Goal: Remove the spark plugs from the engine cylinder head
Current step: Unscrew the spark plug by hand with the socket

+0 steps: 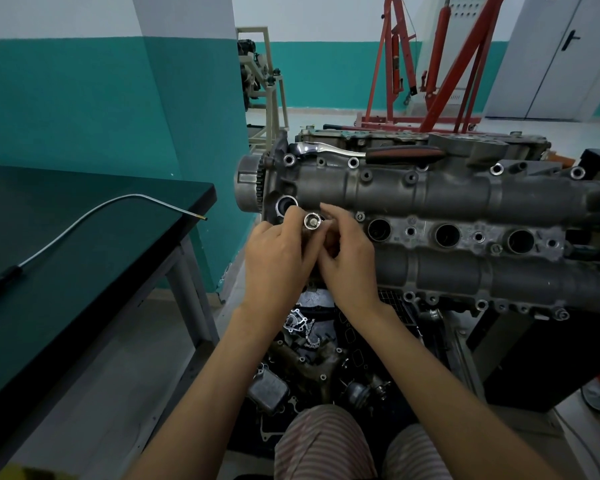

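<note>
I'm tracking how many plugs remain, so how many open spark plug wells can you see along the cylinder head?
3 open round wells show on the grey metal cylinder head, in a row right of the hands: one nearest them, one in the middle, one farthest right. A fourth may be hidden behind the hands.

Both hands are bunched up at the cylinder head [430,199]: left hand [278,258] and right hand [349,261] pinch a socket [312,221] over the leftmost plug hole. Ratchet [361,152] sits along the head's far edge.
</note>
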Demonstrator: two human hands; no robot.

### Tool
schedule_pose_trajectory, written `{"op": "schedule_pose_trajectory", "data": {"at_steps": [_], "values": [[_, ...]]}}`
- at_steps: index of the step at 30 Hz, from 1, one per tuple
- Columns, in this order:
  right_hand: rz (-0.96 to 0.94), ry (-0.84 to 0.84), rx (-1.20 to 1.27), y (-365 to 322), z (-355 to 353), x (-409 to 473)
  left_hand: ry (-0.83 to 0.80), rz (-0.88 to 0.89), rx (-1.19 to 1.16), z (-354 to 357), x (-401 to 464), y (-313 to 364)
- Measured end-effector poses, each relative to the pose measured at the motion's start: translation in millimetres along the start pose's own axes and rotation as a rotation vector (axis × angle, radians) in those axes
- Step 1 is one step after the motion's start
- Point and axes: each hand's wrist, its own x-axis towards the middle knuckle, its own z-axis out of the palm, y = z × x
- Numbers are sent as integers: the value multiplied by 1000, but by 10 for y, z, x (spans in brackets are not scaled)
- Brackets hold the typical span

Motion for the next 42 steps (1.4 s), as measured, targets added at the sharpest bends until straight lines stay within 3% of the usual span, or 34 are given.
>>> {"op": "schedule_pose_trajectory", "data": {"at_steps": [11, 16, 22, 26, 32, 38, 42], "values": [[-88, -45, -42, -29, -34, 2, -11, 4, -32, -21, -17, -23], [38, -23, 20, -25, -22, -2, -15, 14, -19, -36, -2, -7], [-62, -29, 12, -4, -27, -6, -75, 53, -30, -21, -17, -62], [-95, -22, -6, -7, -25, -1, -16, -20, -5, 4, -2, -12], [34, -10, 44, -3, -5, 5, 26, -29, 9, 27, 3, 26], [-44, -21, 44, 16, -13, -4, -25, 48, -47, -35, -28, -42], [-94, -11, -11, 4, -5, 2, -23, -6, -29, -38, -22, -25]]}}
